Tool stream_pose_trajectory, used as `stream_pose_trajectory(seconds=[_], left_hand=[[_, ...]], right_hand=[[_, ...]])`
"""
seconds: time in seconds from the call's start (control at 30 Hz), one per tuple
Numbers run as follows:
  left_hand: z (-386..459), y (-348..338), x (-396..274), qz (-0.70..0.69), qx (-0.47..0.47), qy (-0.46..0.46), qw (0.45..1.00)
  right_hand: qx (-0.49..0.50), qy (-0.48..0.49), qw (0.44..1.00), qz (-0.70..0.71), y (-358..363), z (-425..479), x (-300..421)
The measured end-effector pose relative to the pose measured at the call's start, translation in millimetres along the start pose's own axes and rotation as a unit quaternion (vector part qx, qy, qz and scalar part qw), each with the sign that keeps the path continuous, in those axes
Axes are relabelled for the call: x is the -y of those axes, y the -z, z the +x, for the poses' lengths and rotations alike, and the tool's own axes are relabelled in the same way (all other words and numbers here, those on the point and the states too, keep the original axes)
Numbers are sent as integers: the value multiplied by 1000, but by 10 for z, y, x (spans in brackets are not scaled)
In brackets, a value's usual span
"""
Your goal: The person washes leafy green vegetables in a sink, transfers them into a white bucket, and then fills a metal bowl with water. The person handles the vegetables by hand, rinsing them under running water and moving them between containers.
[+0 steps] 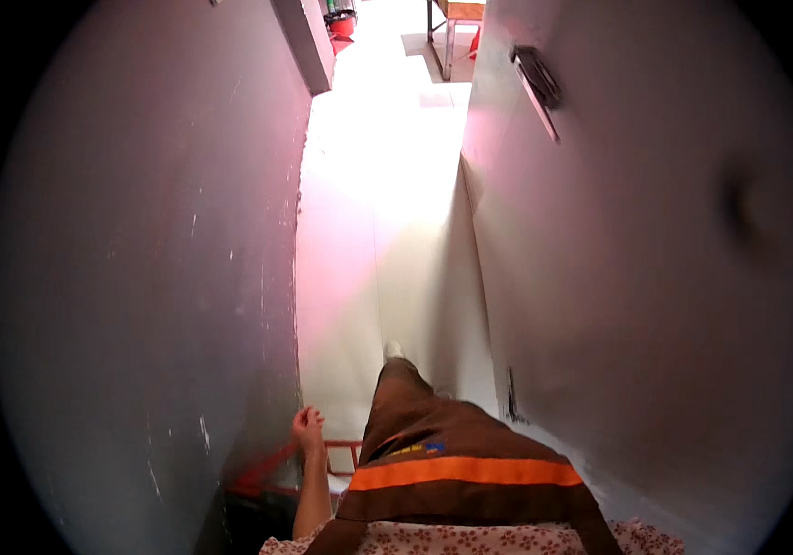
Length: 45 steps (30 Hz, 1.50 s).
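My left hand (308, 423) hangs at my left side, close to the scuffed wall, with its fingers loosely curled and nothing seen in it. Just behind and below it is a red metal frame (342, 444). My right hand is out of view. I wear a brown apron (466, 430) with an orange band over a flower-patterned top. One light-coloured shoe (394, 349) shows below the apron on the pale floor (341, 277).
A grey wall (160, 243) runs along the left. On the right stands a pale door (611, 277) with a metal handle (539, 94) and a bolt low down. Beyond lie a table (464, 10) with metal legs and a red bucket (342, 25). Bright light washes out the floor ahead.
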<state>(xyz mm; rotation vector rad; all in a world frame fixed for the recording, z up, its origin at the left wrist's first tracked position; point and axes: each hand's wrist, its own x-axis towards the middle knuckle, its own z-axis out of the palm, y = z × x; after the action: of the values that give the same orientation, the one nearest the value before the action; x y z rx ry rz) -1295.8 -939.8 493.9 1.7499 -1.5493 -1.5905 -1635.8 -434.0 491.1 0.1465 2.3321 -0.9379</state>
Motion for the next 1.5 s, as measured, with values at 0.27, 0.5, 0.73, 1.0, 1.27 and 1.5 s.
stream_pose_trajectory(seconds=[0.27, 0.5, 0.73, 1.0, 1.27, 1.5], left_hand=[[2024, -1353, -1709, -13, 22, -96, 995], [3104, -4205, -4553, -159, 261, -233, 923], [4482, -5785, -5780, 84, 255, -387, 882], [6670, -4706, -4602, 250, 171, 82, 949], [8046, -5316, -6029, 161, 51, 189, 967], [9769, -6828, -7558, 160, 116, 124, 972]], right_hand=[[-8, -21, 1000, 12, -193, 1047, 1341], [-25, -135, 990, 25, -387, 1421, 1970], [-50, -191, 979, 46, -476, 2812, 3365], [-101, -105, 960, 240, -574, 6255, 4520], [-117, -23, 969, 218, 39, 8824, 7041], [-155, -120, 976, 97, -4, 10004, 8228]])
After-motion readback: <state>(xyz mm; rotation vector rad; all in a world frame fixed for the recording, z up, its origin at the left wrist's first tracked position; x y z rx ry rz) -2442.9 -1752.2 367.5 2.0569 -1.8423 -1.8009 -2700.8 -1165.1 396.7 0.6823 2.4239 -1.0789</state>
